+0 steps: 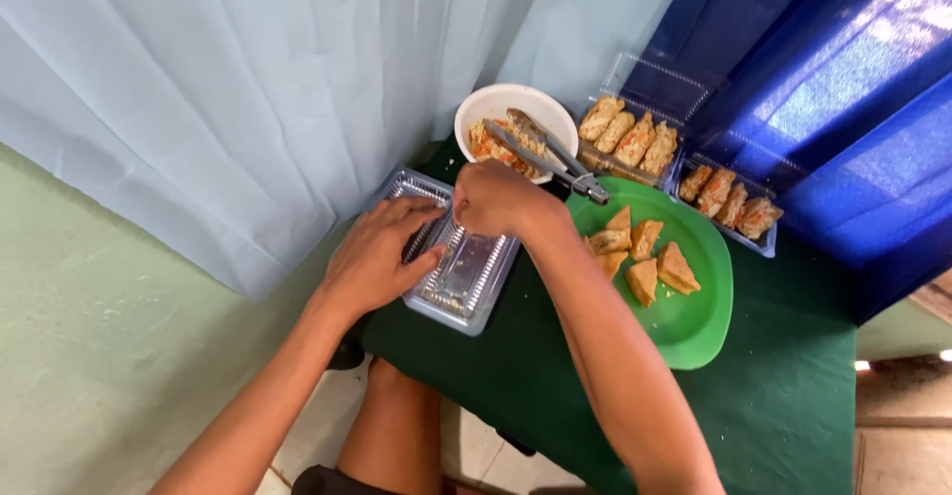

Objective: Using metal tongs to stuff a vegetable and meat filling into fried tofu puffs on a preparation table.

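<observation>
A clear plastic clamshell box [474, 275] lies open and empty at the table's near left corner. My left hand [377, 255] presses flat on its left half. My right hand [496, 200] is curled over the box's far edge, fingers closed; whether it pinches the plastic is hidden. Just right of it, a green plate [694, 326] carries several triangular fried tofu pieces [643, 255].
A white bowl [516, 106] of shredded filling stands at the back with metal tongs [550, 158] resting across it. Two clear boxes of stuffed tofu [628, 138] [731, 200] sit behind the plate. A dark green cloth [793, 396] covers the table; pale and blue curtains hang behind.
</observation>
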